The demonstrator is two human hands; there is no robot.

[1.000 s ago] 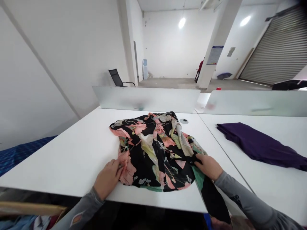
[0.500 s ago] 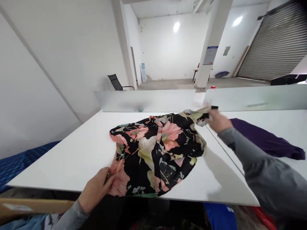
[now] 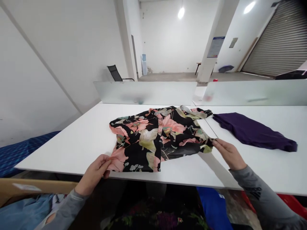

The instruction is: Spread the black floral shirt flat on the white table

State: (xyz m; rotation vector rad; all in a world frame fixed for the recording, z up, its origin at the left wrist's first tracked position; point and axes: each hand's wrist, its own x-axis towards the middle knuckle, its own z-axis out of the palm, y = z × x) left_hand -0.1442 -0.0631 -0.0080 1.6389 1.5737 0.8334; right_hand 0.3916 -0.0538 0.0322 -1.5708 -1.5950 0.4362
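Observation:
A black floral blouse [image 3: 147, 140] with pink and pale green flowers lies spread on the white table [image 3: 79, 143]. Its button strip runs down the middle, and one sleeve stretches to the far right. My left hand [image 3: 97, 169] pinches the lower left corner of the blouse at the table's front edge. On the other side, my right hand [image 3: 229, 153] has its fingers closed on the right edge of the blouse, pulling that panel taut just above the table. The right front panel's lower hem is lifted and slants up toward this hand.
A folded dark purple garment [image 3: 254, 131] lies on the right part of the table. Frosted dividers [image 3: 148, 92] stand along the back edge. Below the front edge are a cardboard box [image 3: 48, 187] with clothes at left and blue cloth [image 3: 213, 207] at right.
My right hand has let go of the sleeve, which now lies on the table, and moved down to grip the blouse's right edge. My left hand keeps hold of the lower left corner.

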